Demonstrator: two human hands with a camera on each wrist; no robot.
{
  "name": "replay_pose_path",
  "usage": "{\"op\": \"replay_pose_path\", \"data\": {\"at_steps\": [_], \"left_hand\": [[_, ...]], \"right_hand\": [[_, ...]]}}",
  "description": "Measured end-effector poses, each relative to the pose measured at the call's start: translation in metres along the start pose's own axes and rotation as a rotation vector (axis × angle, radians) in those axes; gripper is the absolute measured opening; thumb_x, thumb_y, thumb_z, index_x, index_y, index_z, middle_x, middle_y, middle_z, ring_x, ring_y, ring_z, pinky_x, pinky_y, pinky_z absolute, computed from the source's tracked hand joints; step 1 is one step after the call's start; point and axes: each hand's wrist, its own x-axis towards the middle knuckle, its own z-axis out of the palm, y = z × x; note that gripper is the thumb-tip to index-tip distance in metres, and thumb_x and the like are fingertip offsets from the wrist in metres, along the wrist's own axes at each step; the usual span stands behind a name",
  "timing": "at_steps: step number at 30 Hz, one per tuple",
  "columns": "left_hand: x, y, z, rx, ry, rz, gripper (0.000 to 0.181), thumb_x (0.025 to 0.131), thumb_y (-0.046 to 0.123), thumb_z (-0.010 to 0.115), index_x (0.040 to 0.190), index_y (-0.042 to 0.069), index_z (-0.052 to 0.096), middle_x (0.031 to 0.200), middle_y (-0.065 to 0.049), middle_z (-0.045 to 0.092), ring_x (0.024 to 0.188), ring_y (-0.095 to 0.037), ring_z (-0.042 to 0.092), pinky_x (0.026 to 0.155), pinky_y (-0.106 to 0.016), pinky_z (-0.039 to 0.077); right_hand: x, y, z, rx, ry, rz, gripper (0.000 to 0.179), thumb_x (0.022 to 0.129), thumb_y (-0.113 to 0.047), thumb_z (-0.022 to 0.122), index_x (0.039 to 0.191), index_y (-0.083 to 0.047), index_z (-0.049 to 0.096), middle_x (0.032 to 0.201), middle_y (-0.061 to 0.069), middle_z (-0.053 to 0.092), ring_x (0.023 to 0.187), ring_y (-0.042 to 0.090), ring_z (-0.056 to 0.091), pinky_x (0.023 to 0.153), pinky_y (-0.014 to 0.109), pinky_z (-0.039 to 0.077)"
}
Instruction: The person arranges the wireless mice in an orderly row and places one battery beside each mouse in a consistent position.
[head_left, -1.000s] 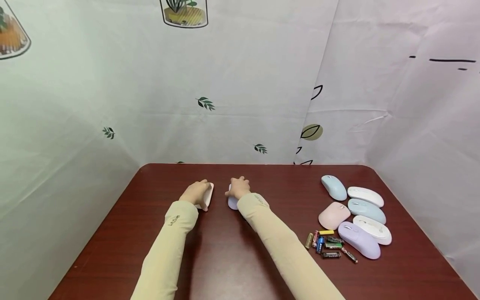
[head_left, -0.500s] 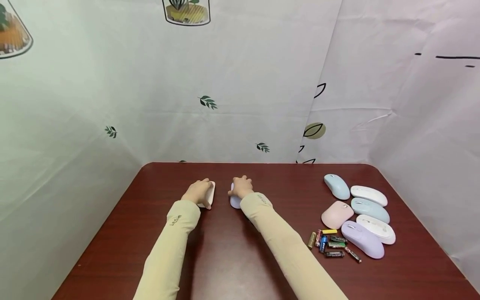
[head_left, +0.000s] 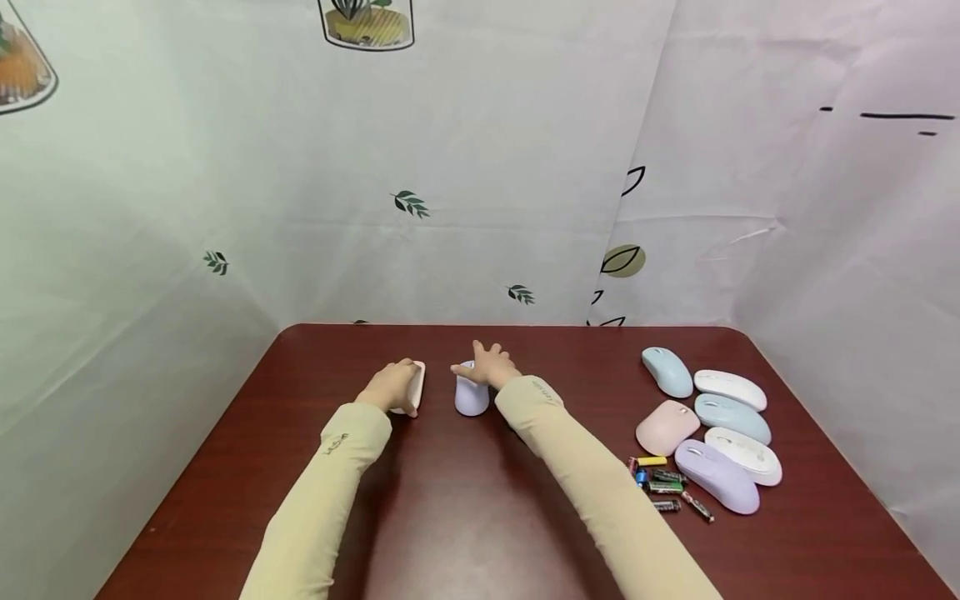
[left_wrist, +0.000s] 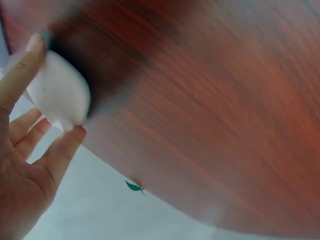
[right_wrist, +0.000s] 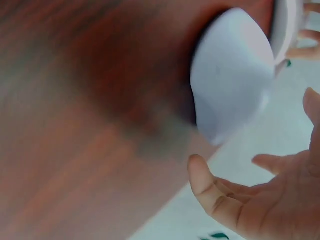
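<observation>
A pale, whitish computer mouse [left_wrist: 62, 90] is held near the far middle of the table by my left hand [head_left: 388, 387]. In the left wrist view the thumb [left_wrist: 22, 72] lies along one side and the fingertips meet the other end. Just to its right a light purple mouse [head_left: 472, 397] rests on the table. My right hand [head_left: 491, 367] hovers over the far end of that mouse. Its fingers [right_wrist: 220, 200] are spread and apart from the purple mouse [right_wrist: 232, 75] in the right wrist view.
Along the right side lie several mice: light blue [head_left: 667, 372], white [head_left: 731, 389], pink [head_left: 667, 427] and purple [head_left: 717, 476]. Several loose batteries [head_left: 665, 487] lie before them, partly behind my right sleeve [head_left: 600, 483]. A white patterned cloth [head_left: 480, 167] stands behind the table [head_left: 225, 492].
My right hand has lifted off the purple mouse and shifted slightly right, its fingers spreading; more of that mouse shows. My left hand stays at the whitish mouse.
</observation>
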Motion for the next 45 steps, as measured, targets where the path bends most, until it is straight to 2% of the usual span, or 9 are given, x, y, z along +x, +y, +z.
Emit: {"op": "replay_pose_path", "data": {"at_steps": [9, 13, 20, 24, 27, 31, 37, 41, 45], "left_hand": [[0.000, 0.008, -0.001, -0.082, -0.033, -0.010, 0.083, 0.068, 0.016, 0.083, 0.139, 0.003, 0.042, 0.139, -0.020, 0.042, 0.119, -0.043, 0.046, 0.088, -0.056, 0.045], [0.002, 0.011, -0.001, -0.105, -0.001, -0.005, 0.076, 0.078, 0.020, 0.077, 0.142, 0.005, 0.039, 0.141, -0.023, 0.040, 0.126, -0.047, 0.040, 0.090, -0.059, 0.043], [-0.006, 0.018, 0.013, -0.116, 0.161, -0.037, 0.065, 0.083, 0.026, 0.071, 0.139, 0.009, 0.044, 0.142, -0.023, 0.040, 0.126, -0.046, 0.041, 0.090, -0.062, 0.041], [-0.008, 0.032, 0.015, -0.162, 0.291, 0.032, 0.057, 0.084, 0.026, 0.071, 0.134, 0.008, 0.050, 0.133, -0.021, 0.049, 0.119, -0.042, 0.049, 0.094, -0.057, 0.040], [-0.005, 0.043, 0.014, -0.246, 0.332, 0.076, 0.052, 0.084, 0.022, 0.070, 0.131, 0.008, 0.053, 0.128, -0.019, 0.053, 0.115, -0.038, 0.053, 0.096, -0.053, 0.041], [-0.002, 0.057, 0.014, -0.305, 0.332, 0.091, 0.046, 0.085, 0.020, 0.068, 0.129, 0.011, 0.056, 0.126, -0.017, 0.055, 0.112, -0.038, 0.055, 0.087, -0.052, 0.047], [-0.004, 0.068, 0.017, -0.228, 0.344, 0.110, 0.040, 0.084, 0.021, 0.069, 0.123, 0.012, 0.061, 0.119, -0.013, 0.059, 0.107, -0.034, 0.056, 0.081, -0.050, 0.050], [-0.003, 0.074, 0.019, -0.186, 0.348, 0.138, 0.039, 0.084, 0.020, 0.070, 0.122, 0.011, 0.063, 0.119, -0.013, 0.059, 0.109, -0.035, 0.055, 0.082, -0.049, 0.050], [0.000, 0.078, 0.019, -0.188, 0.327, 0.168, 0.040, 0.085, 0.018, 0.069, 0.123, 0.007, 0.062, 0.125, -0.020, 0.056, 0.115, -0.041, 0.052, 0.091, -0.051, 0.046]], "right_hand": [[-0.019, 0.029, -0.029, -0.041, -0.060, -0.051, 0.072, 0.093, -0.047, 0.050, 0.150, -0.013, 0.022, 0.148, 0.025, 0.026, 0.132, 0.041, 0.034, 0.102, 0.051, 0.037], [-0.026, 0.042, -0.037, -0.059, -0.044, -0.104, 0.067, 0.094, -0.042, 0.051, 0.149, -0.011, 0.026, 0.149, 0.024, 0.029, 0.135, 0.042, 0.033, 0.107, 0.051, 0.033], [-0.040, 0.065, -0.047, -0.067, 0.037, -0.280, 0.054, 0.094, -0.033, 0.055, 0.139, -0.006, 0.043, 0.139, 0.017, 0.048, 0.129, 0.032, 0.046, 0.105, 0.046, 0.037], [-0.051, 0.082, -0.054, -0.049, 0.108, -0.339, 0.048, 0.093, -0.031, 0.057, 0.133, -0.005, 0.050, 0.132, 0.016, 0.055, 0.122, 0.031, 0.052, 0.101, 0.045, 0.041], [-0.060, 0.097, -0.058, -0.031, 0.154, -0.331, 0.047, 0.093, -0.030, 0.057, 0.132, -0.004, 0.051, 0.131, 0.018, 0.055, 0.120, 0.033, 0.053, 0.099, 0.047, 0.042], [-0.072, 0.120, -0.063, -0.017, 0.194, -0.305, 0.048, 0.093, -0.029, 0.057, 0.132, -0.002, 0.050, 0.131, 0.020, 0.054, 0.118, 0.035, 0.053, 0.097, 0.049, 0.043], [-0.090, 0.157, -0.072, -0.028, 0.273, -0.291, 0.046, 0.093, -0.028, 0.057, 0.130, -0.001, 0.052, 0.129, 0.024, 0.053, 0.114, 0.039, 0.055, 0.091, 0.052, 0.045], [-0.102, 0.181, -0.079, -0.035, 0.329, -0.299, 0.044, 0.093, -0.025, 0.058, 0.126, 0.002, 0.054, 0.125, 0.026, 0.055, 0.113, 0.043, 0.054, 0.092, 0.054, 0.044], [-0.113, 0.201, -0.087, -0.066, 0.381, -0.309, 0.039, 0.091, -0.018, 0.059, 0.122, 0.005, 0.056, 0.120, 0.028, 0.059, 0.110, 0.044, 0.055, 0.090, 0.055, 0.044]]}}
